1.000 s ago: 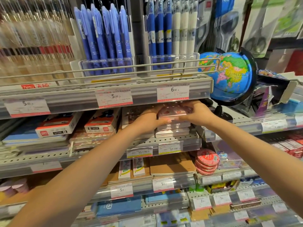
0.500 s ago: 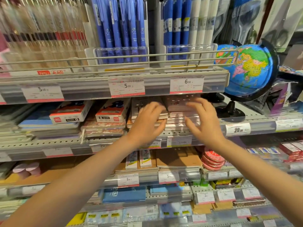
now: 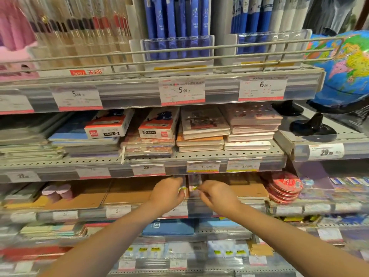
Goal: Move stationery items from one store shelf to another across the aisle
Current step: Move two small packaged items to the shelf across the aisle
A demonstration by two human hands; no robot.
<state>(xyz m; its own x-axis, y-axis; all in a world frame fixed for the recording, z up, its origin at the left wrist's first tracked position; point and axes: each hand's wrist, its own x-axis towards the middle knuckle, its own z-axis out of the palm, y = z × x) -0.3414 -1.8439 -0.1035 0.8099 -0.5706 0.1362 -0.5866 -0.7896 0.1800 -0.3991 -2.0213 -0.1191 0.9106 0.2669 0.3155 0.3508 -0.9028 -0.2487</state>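
My left hand (image 3: 167, 193) and my right hand (image 3: 218, 196) are side by side at the third shelf (image 3: 223, 211) down. Between brown notebooks (image 3: 129, 191) stand two slim clear packs with yellow labels. The left hand's curled fingers grip the left slim pack (image 3: 183, 190). With its fingertips the right hand pinches the right slim pack (image 3: 194, 183). Both packs are blurred and partly hidden by the fingers. One shelf higher lies a stack of pink notebooks (image 3: 252, 124) with no hand on it.
Blue and white pens (image 3: 175, 27) hang above behind a wire rail. A globe (image 3: 347, 66) stands at the right on a black foot. Red round tins (image 3: 284, 186) lie right of my hands. Boxed and stacked notebooks (image 3: 153, 132) fill the middle shelf; price tags line each edge.
Both hands have let go of the pink notebook stack on the middle shelf and dropped one shelf lower, where they now take hold of the slim packs. The view has moved closer.
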